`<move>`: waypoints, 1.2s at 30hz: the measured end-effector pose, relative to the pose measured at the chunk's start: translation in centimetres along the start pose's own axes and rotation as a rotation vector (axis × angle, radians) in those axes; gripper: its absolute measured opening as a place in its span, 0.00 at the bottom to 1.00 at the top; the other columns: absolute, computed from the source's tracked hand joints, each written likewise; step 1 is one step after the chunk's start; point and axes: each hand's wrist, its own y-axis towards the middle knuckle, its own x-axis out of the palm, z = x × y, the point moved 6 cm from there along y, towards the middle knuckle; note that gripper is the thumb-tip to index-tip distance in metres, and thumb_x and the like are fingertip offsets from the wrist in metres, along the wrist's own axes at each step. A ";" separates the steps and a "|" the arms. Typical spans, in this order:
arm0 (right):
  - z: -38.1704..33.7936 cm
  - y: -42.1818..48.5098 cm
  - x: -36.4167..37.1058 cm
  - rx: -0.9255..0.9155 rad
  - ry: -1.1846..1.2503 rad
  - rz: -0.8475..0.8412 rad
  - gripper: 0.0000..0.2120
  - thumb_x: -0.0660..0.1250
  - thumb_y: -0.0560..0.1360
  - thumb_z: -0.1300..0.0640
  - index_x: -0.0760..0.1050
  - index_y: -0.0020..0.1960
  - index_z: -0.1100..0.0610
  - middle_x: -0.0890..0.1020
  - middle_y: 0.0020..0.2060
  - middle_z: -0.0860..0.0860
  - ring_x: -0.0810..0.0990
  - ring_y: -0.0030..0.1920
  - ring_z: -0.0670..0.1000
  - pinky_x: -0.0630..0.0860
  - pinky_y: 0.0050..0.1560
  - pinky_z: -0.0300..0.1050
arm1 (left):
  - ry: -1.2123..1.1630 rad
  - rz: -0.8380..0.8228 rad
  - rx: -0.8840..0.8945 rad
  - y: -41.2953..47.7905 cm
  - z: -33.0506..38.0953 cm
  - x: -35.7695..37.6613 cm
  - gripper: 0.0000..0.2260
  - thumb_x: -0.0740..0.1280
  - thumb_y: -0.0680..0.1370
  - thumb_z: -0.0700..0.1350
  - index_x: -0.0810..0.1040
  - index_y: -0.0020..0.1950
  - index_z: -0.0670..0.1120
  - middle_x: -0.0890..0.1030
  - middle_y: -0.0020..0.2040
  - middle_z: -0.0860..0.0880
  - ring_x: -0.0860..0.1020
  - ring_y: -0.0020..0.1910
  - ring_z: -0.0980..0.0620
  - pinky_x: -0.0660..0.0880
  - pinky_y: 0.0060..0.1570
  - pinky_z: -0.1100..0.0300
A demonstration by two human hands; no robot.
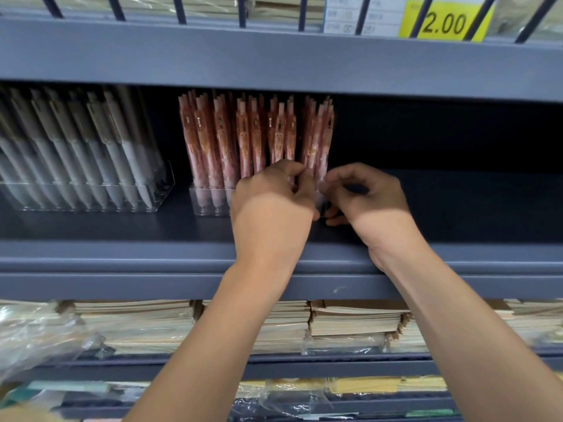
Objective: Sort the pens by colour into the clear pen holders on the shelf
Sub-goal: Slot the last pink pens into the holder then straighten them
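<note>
The pink pens (pixel 243 141) stand straight up in their clear pen holder (pixel 210 202) on the shelf (pixel 152 226), right at the fingertips of both hands. The left hand (pixel 271 202) is nearer and seems to pinch the end pens. The right hand (pixel 365 196) curls just beside it (holding something? I cannot tell).

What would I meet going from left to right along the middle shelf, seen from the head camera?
pale grey pens in a clear holder → pink pens in a second clear holder → right hand → bare dark shelf
</note>
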 end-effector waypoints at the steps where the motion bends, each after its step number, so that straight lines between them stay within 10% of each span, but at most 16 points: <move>1: 0.0 0.0 0.0 -0.001 0.001 0.001 0.12 0.69 0.75 0.64 0.81 0.39 0.50 0.83 0.33 0.49 0.80 0.27 0.48 0.78 0.30 0.41 | 0.009 0.001 0.004 0.0 0.1 0.0 0.09 0.64 0.74 0.53 0.83 0.45 0.53 0.81 0.25 0.52 0.79 0.24 0.49 0.79 0.31 0.52; 15: -0.2 -0.2 0.0 -0.004 0.002 -0.003 0.11 0.69 0.75 0.63 0.82 0.39 0.49 0.83 0.33 0.49 0.81 0.28 0.48 0.78 0.31 0.41 | 0.021 -0.109 -0.035 0.5 -0.4 1.0 0.17 0.61 0.73 0.55 0.82 0.57 0.53 0.81 0.25 0.58 0.79 0.24 0.50 0.81 0.35 0.52; 36: 0.1 0.1 0.0 0.001 0.005 0.021 0.12 0.69 0.75 0.65 0.82 0.38 0.50 0.83 0.32 0.50 0.80 0.28 0.50 0.79 0.31 0.44 | -0.065 0.003 0.026 -0.2 0.4 -0.3 0.13 0.64 0.75 0.51 0.83 0.44 0.45 0.81 0.25 0.49 0.79 0.24 0.44 0.79 0.32 0.49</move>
